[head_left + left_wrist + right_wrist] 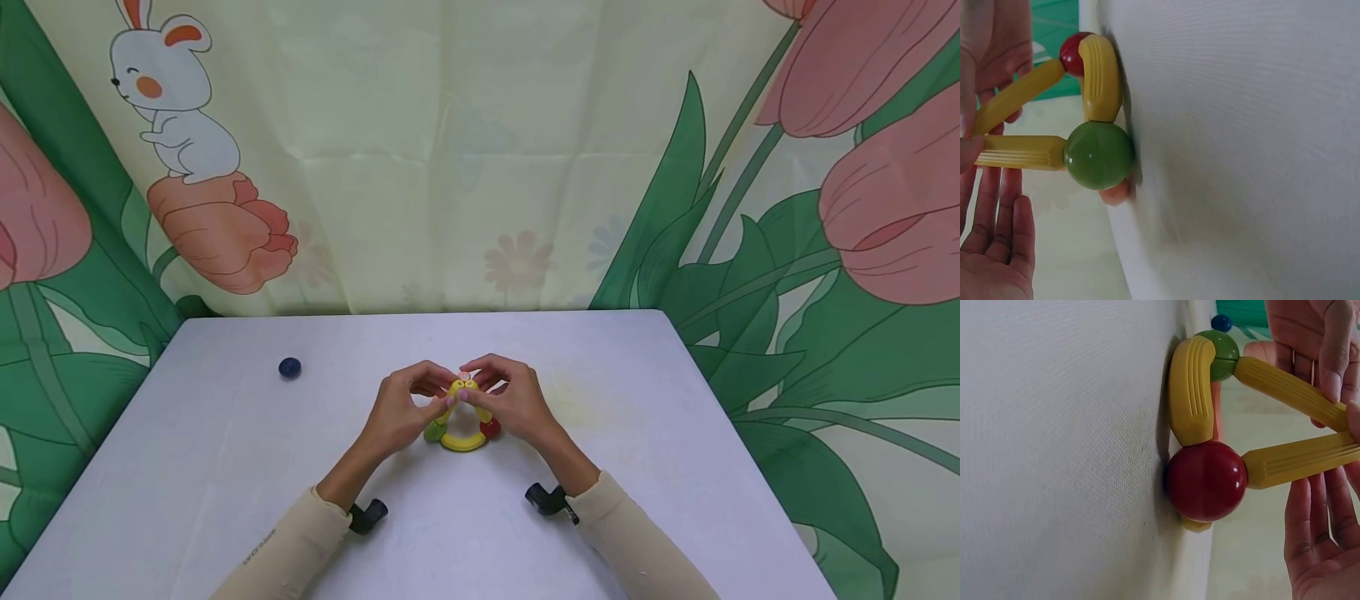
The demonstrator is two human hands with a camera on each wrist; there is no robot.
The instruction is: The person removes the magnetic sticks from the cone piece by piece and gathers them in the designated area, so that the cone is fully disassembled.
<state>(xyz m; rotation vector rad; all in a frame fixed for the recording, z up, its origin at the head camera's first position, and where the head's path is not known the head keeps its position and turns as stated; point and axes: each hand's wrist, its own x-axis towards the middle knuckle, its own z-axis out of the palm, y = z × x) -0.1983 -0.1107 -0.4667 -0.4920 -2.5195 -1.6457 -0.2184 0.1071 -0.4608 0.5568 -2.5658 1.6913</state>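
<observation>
Both hands meet over a small triangular figure of magnetic rods and balls at the table's middle. My left hand (405,408) pinches the upper end of the left yellow rod (1025,152), which rises from a green ball (1099,155). With thumb and fingers, my right hand (517,402) pinches the other yellow rod (1300,461), standing on a red ball (1207,481). The two rods lean together at the top. A curved yellow rod (462,443) joins the balls along the table. Behind it, an orange piece (1115,192) shows partly.
A dark blue ball (289,367) lies apart on the white table (187,467), toward the far left. Behind the table's far edge hangs a curtain (390,167) printed with a rabbit and tulips. Small black cameras (367,517) are worn on both wrists.
</observation>
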